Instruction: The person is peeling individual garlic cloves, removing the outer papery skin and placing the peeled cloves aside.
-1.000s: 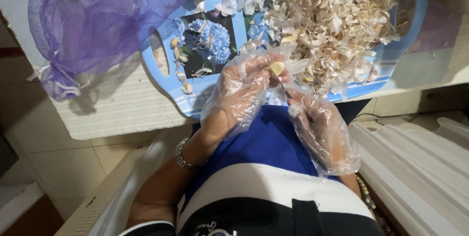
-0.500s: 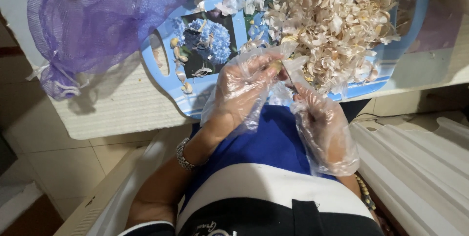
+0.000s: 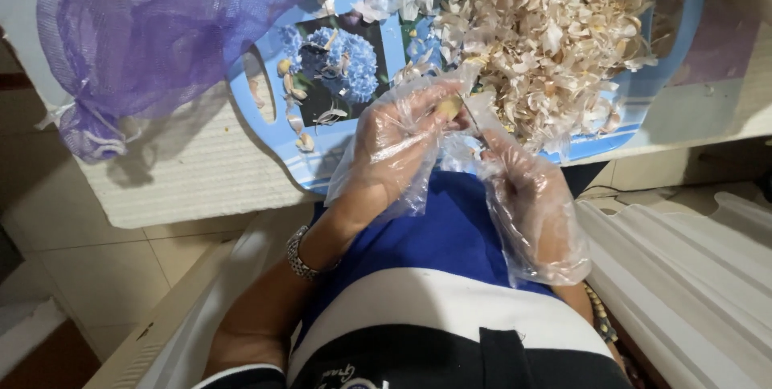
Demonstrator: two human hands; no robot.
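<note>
**Inspector:** At the near edge of the blue tray (image 3: 265,135), both hands work close together. The left hand (image 3: 394,152), in a loose clear glove, has its fingers closed round a garlic clove (image 3: 449,107), pinched at the tips.

**Clerk:** And the right?

**Inspector:** The right hand (image 3: 523,196), gloved likewise, meets the clove from the other side. A thin blade-like edge shows near its fingertips, but I cannot tell whether the fingers are closed on anything.

**Clerk:** How will the clove handle?

**Inspector:** Light, small and firm, I judge, with a papery skin that tears easily. The plastic gloves look slippery, so a pinch across its broad sides, near the middle, seems safest.

**Clerk:** Surroundings?

**Inspector:** A heap of garlic skins (image 3: 563,43) fills the tray's right part. A purple mesh bag (image 3: 161,35) lies over its left corner, on a white mat (image 3: 185,180).
</note>
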